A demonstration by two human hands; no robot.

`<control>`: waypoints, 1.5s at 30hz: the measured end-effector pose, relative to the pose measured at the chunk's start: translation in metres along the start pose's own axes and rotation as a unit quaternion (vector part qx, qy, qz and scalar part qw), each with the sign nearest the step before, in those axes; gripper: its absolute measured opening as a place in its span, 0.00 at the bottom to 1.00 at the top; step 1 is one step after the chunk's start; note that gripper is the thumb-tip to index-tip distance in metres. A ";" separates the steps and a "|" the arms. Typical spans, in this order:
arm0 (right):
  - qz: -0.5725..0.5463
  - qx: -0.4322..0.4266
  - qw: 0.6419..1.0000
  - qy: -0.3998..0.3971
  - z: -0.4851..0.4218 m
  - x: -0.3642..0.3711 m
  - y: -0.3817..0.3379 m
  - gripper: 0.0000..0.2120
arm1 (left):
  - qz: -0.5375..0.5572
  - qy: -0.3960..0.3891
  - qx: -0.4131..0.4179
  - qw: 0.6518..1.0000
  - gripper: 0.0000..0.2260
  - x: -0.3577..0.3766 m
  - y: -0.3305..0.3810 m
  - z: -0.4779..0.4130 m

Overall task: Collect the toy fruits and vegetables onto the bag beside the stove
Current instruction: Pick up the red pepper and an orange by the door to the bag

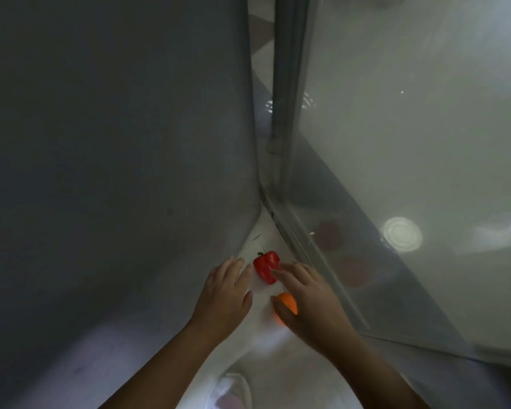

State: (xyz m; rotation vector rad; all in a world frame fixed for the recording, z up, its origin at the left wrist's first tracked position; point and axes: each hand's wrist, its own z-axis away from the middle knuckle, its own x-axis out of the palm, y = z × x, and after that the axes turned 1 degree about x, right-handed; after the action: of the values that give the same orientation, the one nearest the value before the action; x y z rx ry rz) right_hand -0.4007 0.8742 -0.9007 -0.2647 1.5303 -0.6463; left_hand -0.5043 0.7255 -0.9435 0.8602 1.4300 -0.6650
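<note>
The head camera looked steeply down into a narrow gap of pale floor, wedged between a tall grey panel filling the nine o'clock side and a glossy, reflective cabinet front running from twelve o'clock down toward four o'clock. Near the centre, slightly toward six o'clock, a red toy pepper lay on the floor with its dark stem pointing toward eleven o'clock. The left hand hovered just at the pepper's eight o'clock side, fingers loosely spread and holding nothing. The right hand reached in from five o'clock, its fingertips touching the pepper, while a toy orange sat tucked in its palm under the thumb. Neither the bag nor the stove appeared anywhere, so the collecting seemed to be at an early or middle point: one fruit gathered, the pepper about to be picked up, and both yet to be carried over. The light was dim and hazy, and faint round reflections showed in the cabinet front.
</note>
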 end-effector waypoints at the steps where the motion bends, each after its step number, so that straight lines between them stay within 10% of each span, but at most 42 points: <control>1: 0.001 -0.004 1.000 -0.006 -0.004 0.011 0.010 0.24 | 0.001 0.008 0.003 1.000 0.21 0.015 -0.003 0.000; 45: -0.133 0.164 0.954 -0.212 0.026 0.167 0.124 0.29 | 0.200 -0.081 -0.147 0.965 0.33 0.170 0.021 -0.061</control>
State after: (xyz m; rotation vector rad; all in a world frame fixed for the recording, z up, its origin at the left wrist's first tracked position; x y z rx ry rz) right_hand -0.3617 0.8782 -1.1066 -0.3339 0.9639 -0.9769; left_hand -0.5115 0.8057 -1.1070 0.8060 1.1267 -0.2027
